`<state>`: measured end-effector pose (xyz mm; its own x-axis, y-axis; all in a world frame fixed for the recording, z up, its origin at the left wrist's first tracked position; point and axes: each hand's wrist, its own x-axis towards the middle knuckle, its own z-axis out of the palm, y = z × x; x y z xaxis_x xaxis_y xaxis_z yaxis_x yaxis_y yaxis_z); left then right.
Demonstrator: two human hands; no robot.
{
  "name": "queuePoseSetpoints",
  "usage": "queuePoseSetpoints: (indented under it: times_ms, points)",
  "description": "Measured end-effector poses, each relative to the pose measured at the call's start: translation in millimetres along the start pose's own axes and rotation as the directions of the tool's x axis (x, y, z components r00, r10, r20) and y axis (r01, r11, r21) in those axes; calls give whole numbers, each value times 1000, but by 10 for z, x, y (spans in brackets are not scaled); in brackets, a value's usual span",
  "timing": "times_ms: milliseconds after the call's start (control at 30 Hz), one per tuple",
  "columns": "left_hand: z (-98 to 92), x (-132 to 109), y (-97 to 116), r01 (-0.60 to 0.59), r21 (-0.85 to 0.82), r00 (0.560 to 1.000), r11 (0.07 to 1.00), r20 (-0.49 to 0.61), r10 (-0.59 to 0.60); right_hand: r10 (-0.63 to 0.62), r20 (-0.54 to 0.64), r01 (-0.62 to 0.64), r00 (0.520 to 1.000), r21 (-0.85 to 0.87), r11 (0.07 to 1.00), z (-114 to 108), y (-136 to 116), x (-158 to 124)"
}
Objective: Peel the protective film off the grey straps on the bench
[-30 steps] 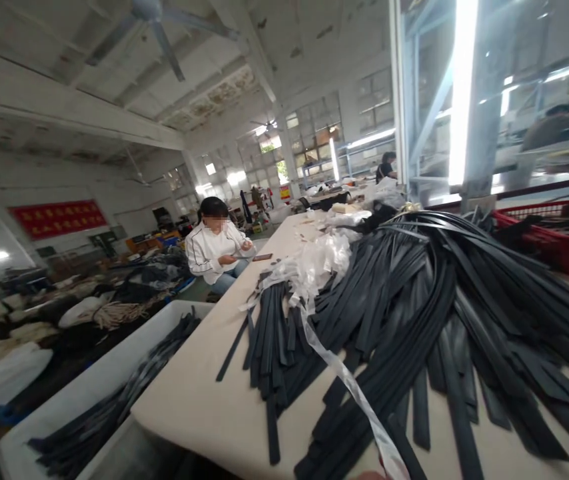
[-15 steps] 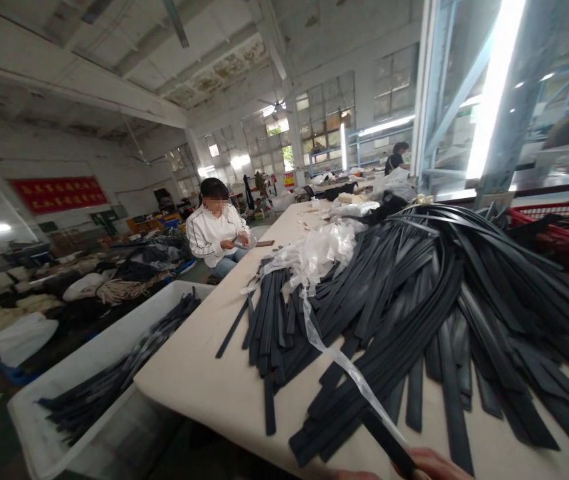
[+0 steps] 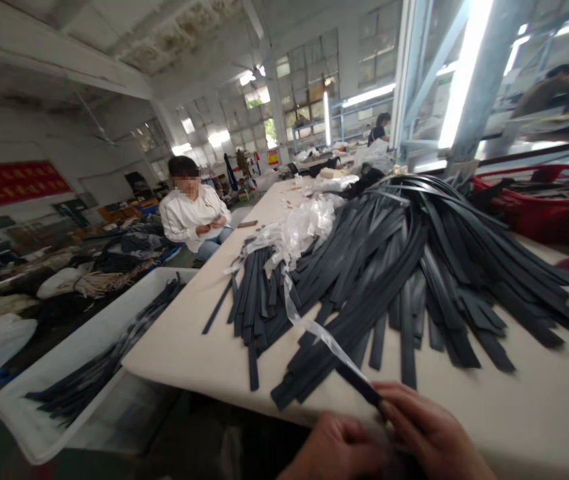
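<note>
At the table's near edge my right hand (image 3: pixel 427 427) is closed round one end of a black strip (image 3: pixel 357 385). A translucent plastic ribbon (image 3: pixel 328 339) runs from a crumpled heap of clear film (image 3: pixel 304 230) down along that strip to my fingers. Close beside it, to the left, my left hand (image 3: pixel 337 448) is closed and blurred; whatever it pinches is hidden. Beyond both hands a large fanned pile of black strips (image 3: pixel 364 280) covers much of the pale table (image 3: pixel 179 340), with strip ends pointing toward me.
Left of the table stands a white bin (image 3: pixel 82 417) with black strips inside. A red basket (image 3: pixel 529 213) sits at the right, by a blue-grey metal post (image 3: pixel 479 100). A seated person in a white top (image 3: pixel 194 213) works across the table's left edge.
The view has tilted down and turned slightly right. Both hands now show more fully at the bottom; the right hand still grips the strip and ribbon.
</note>
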<state>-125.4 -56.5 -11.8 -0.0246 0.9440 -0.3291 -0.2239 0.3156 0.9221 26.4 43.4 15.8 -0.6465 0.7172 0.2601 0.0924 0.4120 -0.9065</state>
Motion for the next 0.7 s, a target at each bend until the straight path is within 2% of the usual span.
queuePoseSetpoints:
  times_ms: [100,167,267,367,500,700]
  points:
    - [33,15,196,-157,-169,985,973,-98,142,126,-121,-124,985,25,992,-123,-130,-83]
    - [28,69,297,-187,-331,976,925,-166,138,176,-152,-176,973,11,984,-205,-174,-150]
    - [50,166,377,-170,-466,972,868,-224,69,183,-165,-191,969,-39,981,-264,-214,-306]
    - [116,220,383,-155,-519,964,840,-266,13,109,-150,-125,983,-99,987,-218,-238,-483]
    - [181,274,335,-162,-544,963,823,-268,13,6,-167,-33,986,-157,987,-125,-190,-610]
    - [216,319,334,-155,-536,966,830,-258,14,13,-174,-56,985,-247,967,-99,-97,-626]
